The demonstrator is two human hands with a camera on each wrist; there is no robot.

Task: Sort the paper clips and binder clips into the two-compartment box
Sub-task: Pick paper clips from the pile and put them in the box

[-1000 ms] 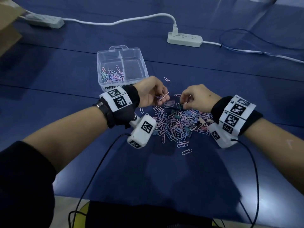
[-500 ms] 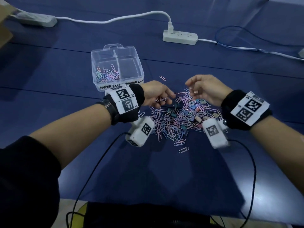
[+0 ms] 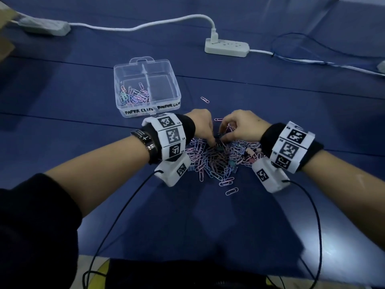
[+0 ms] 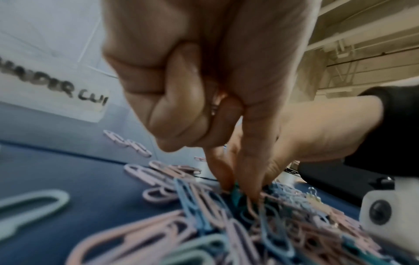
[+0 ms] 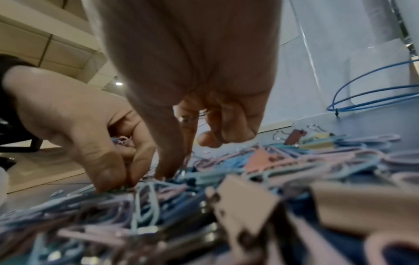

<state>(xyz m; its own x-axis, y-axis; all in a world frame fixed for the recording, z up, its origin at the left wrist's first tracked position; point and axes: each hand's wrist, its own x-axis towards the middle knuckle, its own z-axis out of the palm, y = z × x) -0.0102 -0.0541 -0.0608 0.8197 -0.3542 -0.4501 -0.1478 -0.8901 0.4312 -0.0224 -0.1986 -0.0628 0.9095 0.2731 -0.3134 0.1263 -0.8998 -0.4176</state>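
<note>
A pile of pastel paper clips and binder clips [image 3: 216,161] lies on the blue table. The clear two-compartment box [image 3: 121,84] stands behind it on the left. Its left compartment holds paper clips [image 3: 134,97]; the right one looks bare. My left hand [image 3: 212,142] points down into the pile, thumb and forefinger pinching a teal binder clip [image 4: 235,192], other fingers curled. My right hand [image 3: 224,139] faces it a few centimetres away. Its thumb and forefinger [image 5: 169,168] pinch at a silver wire handle in the pile. Which clip that belongs to is unclear.
A stray paper clip [image 3: 205,99] lies right of the box. Two white power strips [image 3: 227,47] [image 3: 43,28] and their cable run along the back. A blue cable [image 3: 312,49] loops at the back right. Black wrist-camera cords [image 3: 116,213] trail toward me.
My right hand, lifted with loose fingers half a second ago, has dropped back onto the pile. The left hand's fingertips have gone down into the clips beside it.
</note>
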